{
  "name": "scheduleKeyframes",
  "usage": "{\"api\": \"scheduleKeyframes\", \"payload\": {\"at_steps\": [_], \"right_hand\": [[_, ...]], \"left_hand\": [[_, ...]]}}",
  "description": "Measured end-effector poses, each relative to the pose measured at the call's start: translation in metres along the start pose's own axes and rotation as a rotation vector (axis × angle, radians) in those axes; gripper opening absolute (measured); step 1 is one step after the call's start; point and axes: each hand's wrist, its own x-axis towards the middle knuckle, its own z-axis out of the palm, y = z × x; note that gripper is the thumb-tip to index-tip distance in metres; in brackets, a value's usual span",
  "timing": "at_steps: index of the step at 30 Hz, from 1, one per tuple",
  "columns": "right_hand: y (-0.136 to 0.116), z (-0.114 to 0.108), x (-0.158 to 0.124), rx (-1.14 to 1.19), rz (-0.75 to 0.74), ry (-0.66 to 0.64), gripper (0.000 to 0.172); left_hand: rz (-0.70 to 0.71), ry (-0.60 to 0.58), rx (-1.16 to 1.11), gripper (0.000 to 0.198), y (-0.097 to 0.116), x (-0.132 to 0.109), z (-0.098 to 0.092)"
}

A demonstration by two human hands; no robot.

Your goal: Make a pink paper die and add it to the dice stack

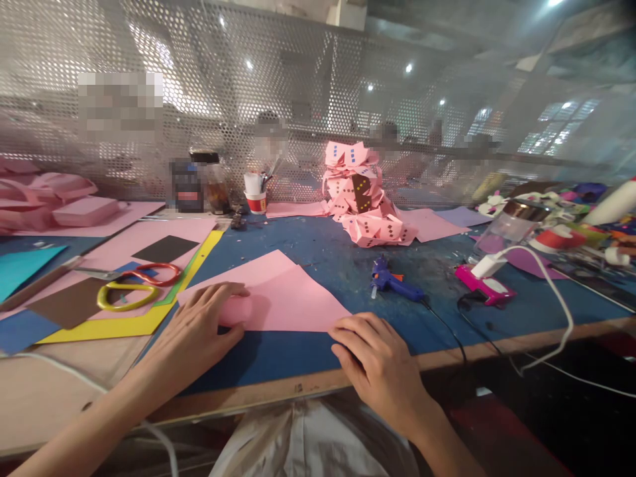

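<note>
A pink sheet (285, 298) lies on the blue table covering in front of me, its far corner pointing away. At its left end, my left hand (211, 311) curls over a pink cylinder (237, 310) that looks like a roll of the same sheet. The palm side of that hand is hidden. My right hand (375, 351) has its fingers together on the sheet's right corner, thumb tucked beneath. A blue glue gun (397, 285) lies beyond my right hand. Left of my left hand are scissors (132, 288) with one red and one yellow handle.
A stacked pink figure (358, 199) with dark dots stands at the back. Pink pieces (74, 209) and coloured sheets (149, 321) lie left. A pink power strip (484, 285) with a white cable, a clear jar (514, 225) and clutter sit right. A red cup (256, 201) is by the mesh screen.
</note>
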Motion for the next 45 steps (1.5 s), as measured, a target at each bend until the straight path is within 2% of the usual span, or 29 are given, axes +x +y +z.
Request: {"api": "scheduleKeyframes", "payload": {"at_steps": [13,18,25,33,41,45], "right_hand": [[0.0,0.0,0.001,-0.004,-0.007,0.01,0.022],[0.0,0.0,0.001,-0.003,-0.006,-0.002,0.022],[0.0,-0.001,0.001,0.001,0.006,-0.013,0.022],[-0.001,-0.001,0.001,0.009,0.012,-0.016,0.022],[0.0,0.0,0.0,0.006,0.015,-0.019,0.022],[0.0,0.0,0.0,0.008,0.015,-0.012,0.021]], "left_hand": [[-0.043,-0.005,-0.075,0.043,-0.023,-0.01,-0.011],[-0.089,-0.046,-0.062,0.037,-0.029,-0.013,-0.016],[-0.09,-0.066,-0.116,0.035,-0.05,-0.016,-0.013],[-0.058,-0.055,-0.193,0.031,-0.039,-0.017,-0.021],[-0.038,-0.021,-0.17,0.043,-0.061,-0.02,-0.003],[-0.033,0.042,-0.115,0.042,-0.054,-0.022,-0.008]]}}
